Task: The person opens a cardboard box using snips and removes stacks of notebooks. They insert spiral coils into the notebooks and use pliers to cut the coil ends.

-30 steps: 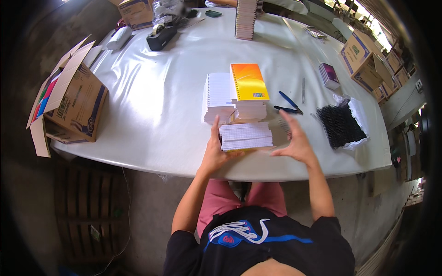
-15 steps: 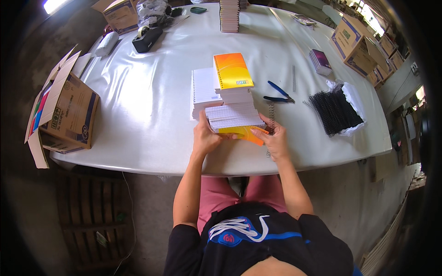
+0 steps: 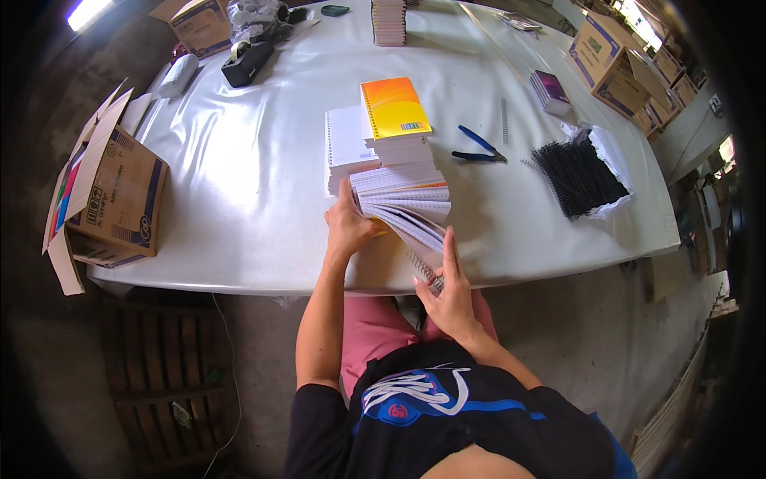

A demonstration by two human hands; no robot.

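Observation:
My left hand (image 3: pixel 351 225) is closed around the left edge of a loose notebook (image 3: pixel 407 215), its white pages fanned out and bent toward me. A bit of yellow cover shows beneath, by my fingers. Near the table's front edge, my right hand (image 3: pixel 451 299) holds a spiral binding coil (image 3: pixel 424 270) by the thumb, with its fingertips up against the pages' right side. Just beyond lies a stack of white pages (image 3: pixel 399 176). Behind that are an orange-yellow notebook cover (image 3: pixel 396 108) on a pile and, to its left, a punched page stack (image 3: pixel 351 140).
Blue-handled pliers (image 3: pixel 480 148) and a single coil (image 3: pixel 504 120) lie right of the piles. Further right are many black coils (image 3: pixel 578 180) on white wrapping and small purple notebooks (image 3: pixel 550 92). An open carton (image 3: pixel 120 195) stands left; a tape dispenser (image 3: pixel 248 64) sits behind.
My right hand has moved down toward me with the coil, from the pages' right side to the table edge. The pages have fanned open, and the yellow-orange cover underneath is now mostly hidden.

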